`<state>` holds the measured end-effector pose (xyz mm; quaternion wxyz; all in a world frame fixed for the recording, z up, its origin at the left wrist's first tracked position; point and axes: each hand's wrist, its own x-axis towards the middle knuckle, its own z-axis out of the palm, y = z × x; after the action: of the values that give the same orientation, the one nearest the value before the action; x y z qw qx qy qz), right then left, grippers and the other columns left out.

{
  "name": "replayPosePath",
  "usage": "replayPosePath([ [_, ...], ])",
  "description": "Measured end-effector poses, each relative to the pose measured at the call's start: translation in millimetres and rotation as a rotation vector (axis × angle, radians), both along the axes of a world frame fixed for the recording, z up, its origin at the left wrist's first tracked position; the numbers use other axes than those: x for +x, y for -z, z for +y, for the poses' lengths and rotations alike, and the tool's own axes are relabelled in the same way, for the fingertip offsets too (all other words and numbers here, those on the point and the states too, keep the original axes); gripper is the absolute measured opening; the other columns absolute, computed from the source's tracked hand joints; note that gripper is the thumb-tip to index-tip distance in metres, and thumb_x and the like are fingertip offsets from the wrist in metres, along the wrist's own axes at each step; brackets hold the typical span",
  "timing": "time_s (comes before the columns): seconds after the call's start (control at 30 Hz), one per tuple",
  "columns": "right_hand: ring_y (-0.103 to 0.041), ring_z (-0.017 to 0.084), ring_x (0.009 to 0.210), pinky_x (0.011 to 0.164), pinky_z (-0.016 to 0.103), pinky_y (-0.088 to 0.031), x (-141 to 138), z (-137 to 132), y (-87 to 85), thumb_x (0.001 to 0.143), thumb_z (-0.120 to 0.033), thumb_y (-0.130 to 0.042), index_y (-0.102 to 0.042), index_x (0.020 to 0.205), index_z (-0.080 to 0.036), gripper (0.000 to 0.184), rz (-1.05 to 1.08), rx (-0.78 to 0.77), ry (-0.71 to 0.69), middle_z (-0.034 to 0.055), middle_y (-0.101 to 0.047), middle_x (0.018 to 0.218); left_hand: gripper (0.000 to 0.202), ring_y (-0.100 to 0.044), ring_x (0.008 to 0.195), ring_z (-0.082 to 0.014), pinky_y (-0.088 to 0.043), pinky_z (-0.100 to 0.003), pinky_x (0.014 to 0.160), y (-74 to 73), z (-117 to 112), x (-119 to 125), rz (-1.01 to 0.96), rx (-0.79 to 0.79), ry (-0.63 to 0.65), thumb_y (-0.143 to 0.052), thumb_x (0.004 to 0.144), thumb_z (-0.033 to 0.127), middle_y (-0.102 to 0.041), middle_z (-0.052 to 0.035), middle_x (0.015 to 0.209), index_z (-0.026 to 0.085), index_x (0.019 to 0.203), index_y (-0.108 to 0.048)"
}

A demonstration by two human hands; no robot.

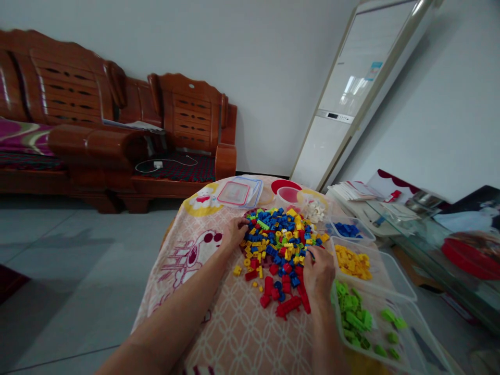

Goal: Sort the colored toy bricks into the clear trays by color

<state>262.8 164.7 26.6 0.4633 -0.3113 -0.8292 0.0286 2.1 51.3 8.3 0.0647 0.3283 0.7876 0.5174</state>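
A mixed heap of toy building bricks (279, 237) in blue, yellow, red and green lies on the cloth-covered table (250, 333). At the heap's left edge is my left hand (234, 233), fingers bent together against the bricks; whatever is between them is hidden. My right hand (320, 265) is at the right edge, its fingers curled, with a blue brick (310, 254) at the fingertips. Several red bricks (288, 306) lie at the near side of the heap, between my forearms. A loose yellow brick (237, 270) rests near my left wrist.
Right of the heap stand clear boxes of blue bricks (347, 230), yellow bricks (353, 262) and green bricks (353, 315). White pieces (313, 210) lie behind, near a pink-rimmed tub (289, 195). Flat lids (234, 192) lie at the back left. A glass table (441, 265) stands at right.
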Motion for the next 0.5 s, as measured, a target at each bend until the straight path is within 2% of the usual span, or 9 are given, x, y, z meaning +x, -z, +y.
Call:
replayPosePath([
  [0.13, -0.059, 0.024, 0.092, 0.087, 0.041, -0.046, 0, -2, 18.2, 0.079, -0.012, -0.045, -0.071, 0.087, -0.016, 0.027, -0.005, 0.0, -0.018, 0.0122, -0.069, 0.093, 0.026, -0.066, 0.079, -0.017, -0.052, -0.029, 0.078, -2.1, -1, 2, 0.0, -0.006, -0.005, -0.054, 0.074, 0.016, -0.072, -0.0049, 0.089, 0.017, 0.094, -0.071],
  [0.27, -0.057, 0.026, 0.099, 0.091, 0.044, -0.046, 4, -1, 21.3, 0.075, -0.012, -0.048, -0.073, 0.086, -0.016, 0.028, -0.061, -0.007, -0.01, 0.0138, -0.066, 0.105, 0.027, -0.066, 0.075, -0.0164, -0.051, -0.027, 0.075, -2.1, -1, 2, -0.004, -0.007, -0.001, -0.053, 0.075, 0.016, -0.071, -0.0041, 0.083, 0.016, 0.095, -0.071],
  [0.37, -0.055, 0.027, 0.105, 0.094, 0.046, -0.044, 4, -3, 23.7, 0.073, -0.013, -0.052, -0.074, 0.09, -0.017, 0.028, -0.116, -0.024, -0.015, 0.014, -0.063, 0.115, 0.026, -0.065, 0.077, -0.0167, -0.051, -0.027, 0.075, -0.7, 0, 1, 0.024, -0.015, -0.009, -0.054, 0.074, 0.017, -0.071, -0.0042, 0.085, 0.017, 0.094, -0.071],
  [0.5, -0.055, 0.027, 0.108, 0.095, 0.047, -0.043, 4, -1, 27.9, 0.076, -0.015, -0.052, -0.073, 0.092, -0.017, 0.027, -0.117, -0.072, -0.023, 0.0145, -0.062, 0.117, 0.026, -0.065, 0.079, -0.0168, -0.052, -0.028, 0.075, 2.6, 2, -1, 0.016, -0.017, -0.012, -0.055, 0.075, 0.018, -0.071, -0.0054, 0.091, 0.016, 0.095, -0.071],
])
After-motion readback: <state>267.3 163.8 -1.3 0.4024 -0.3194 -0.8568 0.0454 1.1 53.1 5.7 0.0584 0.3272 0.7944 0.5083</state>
